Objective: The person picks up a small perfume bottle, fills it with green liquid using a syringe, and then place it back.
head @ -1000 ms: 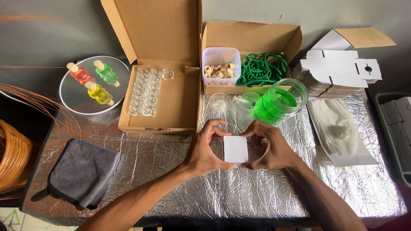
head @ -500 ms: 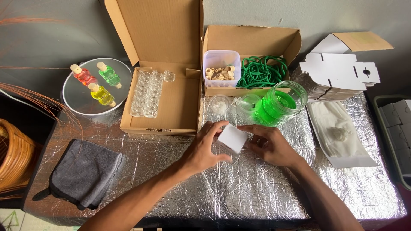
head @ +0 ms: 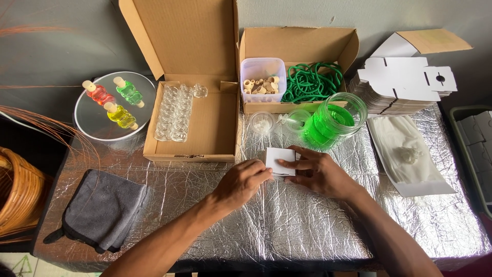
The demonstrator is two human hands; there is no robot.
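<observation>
Here a small white card box (head: 280, 160) is held down flat on the foil-covered surface (head: 287, 220), just in front of the jar of green liquid (head: 335, 120). The right hand (head: 320, 174) is laid over the box's right side, its fingers stretched across the top face, and the left hand (head: 241, 183) is pressed against the box's left edge with its fingertips curled on it; the grip of both hands is thus closed narrowly on the box.

Left of the jar, a small clear funnel (head: 296, 119) and a little clear cup (head: 262, 123) are seen. Behind the jar, an open carton (head: 300, 66) holds green cord (head: 310, 82) and a tub of wooden beads (head: 262, 82). Right of the jar, a stack of flat white box blanks (head: 405, 84) is piled. Far left of the jar, a carton of empty glass bottles (head: 177, 113) and a round tray (head: 97, 123) carrying three coloured bottles are set.
</observation>
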